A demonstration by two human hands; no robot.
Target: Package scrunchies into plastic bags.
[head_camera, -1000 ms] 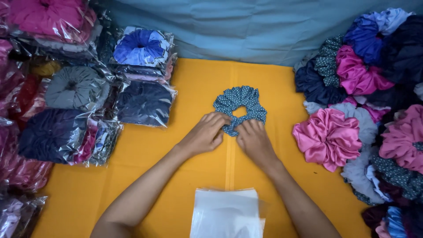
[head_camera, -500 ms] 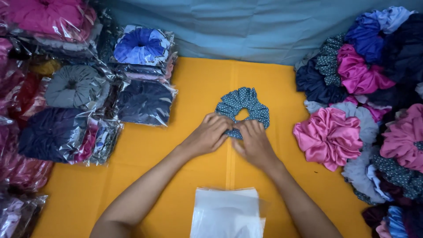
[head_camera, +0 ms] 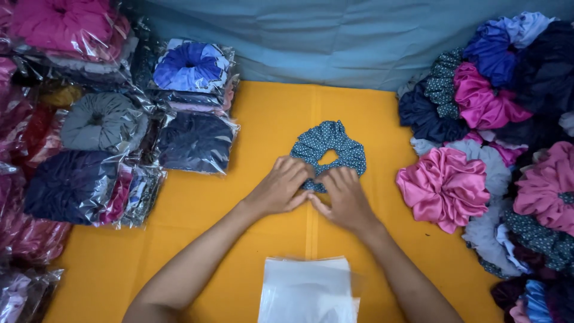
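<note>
A teal dotted scrunchie [head_camera: 328, 149] lies flat near the middle of the yellow bench [head_camera: 197, 239], a little toward 12 o'clock. The left hand [head_camera: 280, 188] and the right hand [head_camera: 345, 196] sit side by side at its 6 o'clock edge. The fingers [head_camera: 297, 168] of both hands are curled down and pinching that near edge of the cloth. At 6 o'clock from the hands lies a stack of clear plastic bags [head_camera: 308, 290], close to the person. At 3 o'clock sits a heap of loose scrunchies, with a big pink scrunchie [head_camera: 443, 186] nearest. At 9 o'clock are scrunchies already in shiny bags, and a dark blue bagged scrunchie [head_camera: 194, 142] is closest. A blue cloth [head_camera: 335, 42] hangs at 12 o'clock. I think the soft cloth could slip out of the pinch or bunch up crooked, because it is ruffled and floppy. The thin bags could also slide off, since they look slippery.
</note>
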